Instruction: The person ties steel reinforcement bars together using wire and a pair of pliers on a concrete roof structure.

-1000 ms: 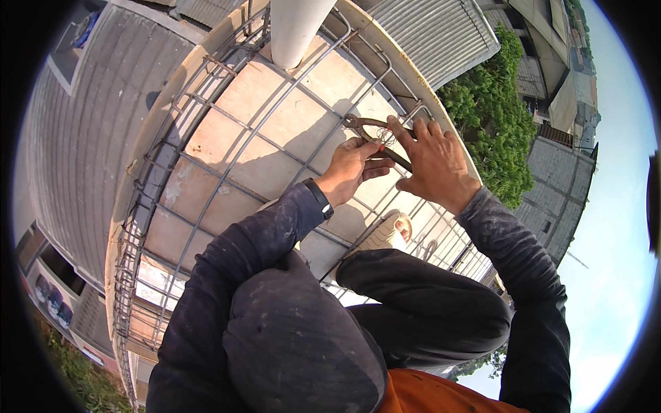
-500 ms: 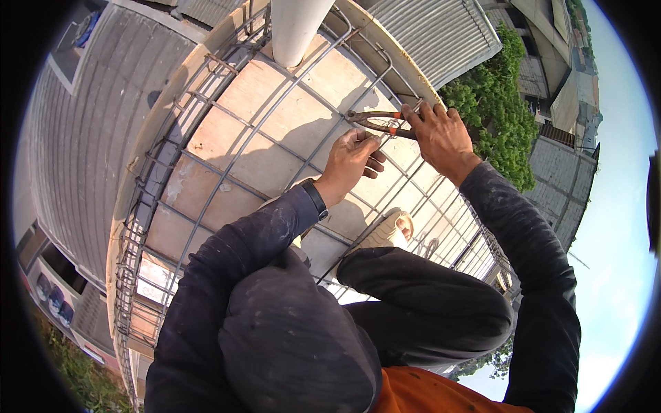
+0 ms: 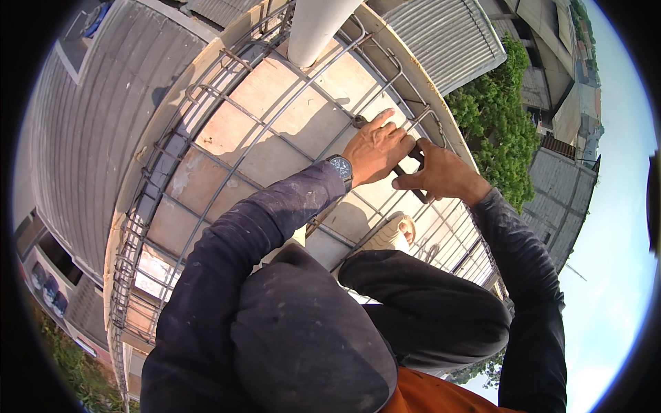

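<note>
Your right hand (image 3: 441, 172) curls loosely around the handles of dark metal pliers (image 3: 359, 122), thumb and fingers partly apart. Your left hand (image 3: 375, 153) covers their middle; its closure cannot be told. Their head protrudes beyond it, over grey steel rebar grid (image 3: 264, 128) and pale flat panels (image 3: 265, 86).

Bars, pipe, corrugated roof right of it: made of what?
Bars: likely steel; dull gray, slender, some bent into hooks. Pipe: perhaps plastic or painted metal; smooth, off-white. Roof: metal or fiber cement, can't tell; gray ridges.
</note>
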`<action>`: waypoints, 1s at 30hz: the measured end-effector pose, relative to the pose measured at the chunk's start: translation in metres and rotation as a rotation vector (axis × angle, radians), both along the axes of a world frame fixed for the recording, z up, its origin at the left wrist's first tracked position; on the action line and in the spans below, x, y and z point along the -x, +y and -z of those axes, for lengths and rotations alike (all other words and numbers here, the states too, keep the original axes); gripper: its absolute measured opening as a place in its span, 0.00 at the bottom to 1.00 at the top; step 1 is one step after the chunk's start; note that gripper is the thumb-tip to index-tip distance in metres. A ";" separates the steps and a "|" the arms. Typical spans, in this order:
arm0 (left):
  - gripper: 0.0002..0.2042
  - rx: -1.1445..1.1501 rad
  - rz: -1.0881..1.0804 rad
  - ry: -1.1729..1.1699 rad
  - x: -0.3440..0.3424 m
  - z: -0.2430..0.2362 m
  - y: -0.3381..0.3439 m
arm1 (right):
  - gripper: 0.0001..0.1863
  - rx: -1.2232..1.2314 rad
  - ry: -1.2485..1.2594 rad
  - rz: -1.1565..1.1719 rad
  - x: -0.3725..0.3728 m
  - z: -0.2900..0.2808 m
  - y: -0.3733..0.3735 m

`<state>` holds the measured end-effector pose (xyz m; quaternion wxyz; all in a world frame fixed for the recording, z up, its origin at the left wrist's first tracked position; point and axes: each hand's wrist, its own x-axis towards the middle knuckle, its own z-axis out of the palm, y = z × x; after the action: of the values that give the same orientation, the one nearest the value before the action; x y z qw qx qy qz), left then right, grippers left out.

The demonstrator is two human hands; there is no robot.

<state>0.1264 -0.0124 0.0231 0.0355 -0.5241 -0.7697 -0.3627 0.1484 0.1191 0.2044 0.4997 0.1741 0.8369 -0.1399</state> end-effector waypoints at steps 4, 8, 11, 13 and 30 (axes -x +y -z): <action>0.14 0.195 0.072 -0.231 0.024 -0.023 0.011 | 0.31 -0.291 0.530 -0.538 -0.024 -0.002 -0.009; 0.20 0.264 0.146 -0.039 0.015 -0.023 0.005 | 0.29 -0.114 0.312 -0.288 -0.030 0.006 0.002; 0.24 -0.029 -0.056 -0.011 -0.006 -0.011 0.005 | 0.28 0.279 0.173 0.247 -0.035 0.014 0.025; 0.24 -0.009 -0.018 -0.120 -0.012 -0.002 0.006 | 0.27 0.352 -0.074 0.947 -0.025 0.011 0.022; 0.26 0.125 0.027 -0.365 -0.004 0.018 -0.009 | 0.20 -0.198 0.003 -0.234 -0.009 0.015 0.015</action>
<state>0.1305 -0.0214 0.0050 -0.1421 -0.4609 -0.7773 -0.4040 0.1579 0.1336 0.1891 0.4918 0.1237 0.8619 0.0024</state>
